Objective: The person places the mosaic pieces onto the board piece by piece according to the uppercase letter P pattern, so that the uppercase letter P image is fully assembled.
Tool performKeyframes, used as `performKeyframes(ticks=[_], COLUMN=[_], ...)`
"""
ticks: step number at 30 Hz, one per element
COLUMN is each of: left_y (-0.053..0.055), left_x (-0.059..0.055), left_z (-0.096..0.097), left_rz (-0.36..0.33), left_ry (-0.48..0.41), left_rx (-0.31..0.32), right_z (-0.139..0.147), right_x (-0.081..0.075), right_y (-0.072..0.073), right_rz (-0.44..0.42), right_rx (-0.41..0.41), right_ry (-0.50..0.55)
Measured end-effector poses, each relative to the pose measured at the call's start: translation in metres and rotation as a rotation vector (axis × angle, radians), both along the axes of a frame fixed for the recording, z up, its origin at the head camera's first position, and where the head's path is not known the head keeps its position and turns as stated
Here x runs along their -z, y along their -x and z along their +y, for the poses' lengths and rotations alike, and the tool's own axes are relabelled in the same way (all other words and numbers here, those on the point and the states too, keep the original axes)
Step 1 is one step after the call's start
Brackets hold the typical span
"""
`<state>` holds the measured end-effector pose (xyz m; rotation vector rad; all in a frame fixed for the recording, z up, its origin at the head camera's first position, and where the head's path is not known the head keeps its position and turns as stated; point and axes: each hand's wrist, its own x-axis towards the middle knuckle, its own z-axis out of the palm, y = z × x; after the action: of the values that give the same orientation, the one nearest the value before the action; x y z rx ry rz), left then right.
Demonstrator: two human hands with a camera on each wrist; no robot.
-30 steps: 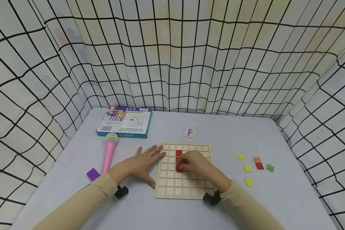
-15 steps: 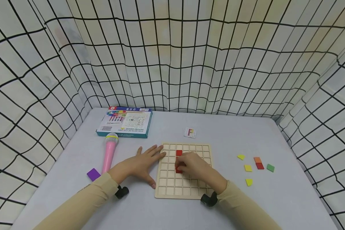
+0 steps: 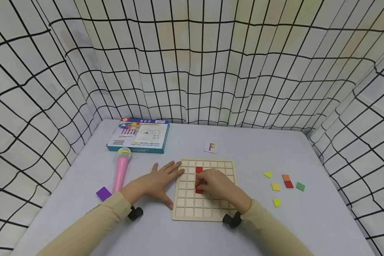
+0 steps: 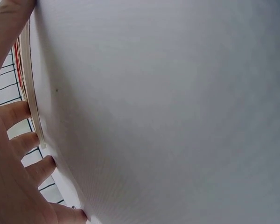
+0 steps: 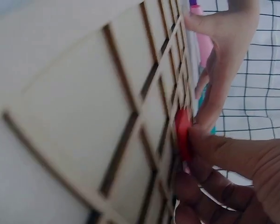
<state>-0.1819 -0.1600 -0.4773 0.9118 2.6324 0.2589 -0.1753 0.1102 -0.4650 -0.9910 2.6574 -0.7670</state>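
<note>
A square wooden grid board (image 3: 189, 203) lies on the table, with a column of red square tiles (image 3: 199, 170) in its upper middle. My left hand (image 3: 160, 180) rests at the board's left edge, fingers spread, with thumb and fingertips along the rim. Over the board my right hand (image 3: 216, 182) is bent down, its thumb and fingers pinching a red tile (image 5: 183, 133) at the lower end of the column. That hand covers part of the column in the head view. A small patterned grid card (image 3: 211, 147) lies beyond the board.
To the right lie several yellow tiles (image 3: 276, 187), an orange tile (image 3: 286, 177), a red tile (image 3: 288, 184) and a green tile (image 3: 300, 186). On the left are a pink toy microphone (image 3: 121, 172), a purple square (image 3: 104, 194) and a flat box (image 3: 139, 137). Black netting surrounds the table.
My right hand has shifted slightly left and toward me, and the lowest red tile at its fingers sits slightly nearer to me. My left hand has stayed in place.
</note>
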Motion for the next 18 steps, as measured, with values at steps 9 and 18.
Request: performKeyframes(ticks=[9, 18], left_y=[0.001, 0.002], left_x=[0.001, 0.002], left_z=[0.000, -0.002], left_rz=[0.007, 0.004], left_ry=[-0.002, 0.007], left_rx=[0.002, -0.005], right_z=[0.002, 0.011], right_x=[0.004, 0.003], right_y=[-0.001, -0.003], right_rz=[-0.067, 0.054], right_rx=[-0.001, 0.048], right_ry=[-0.041, -0.106])
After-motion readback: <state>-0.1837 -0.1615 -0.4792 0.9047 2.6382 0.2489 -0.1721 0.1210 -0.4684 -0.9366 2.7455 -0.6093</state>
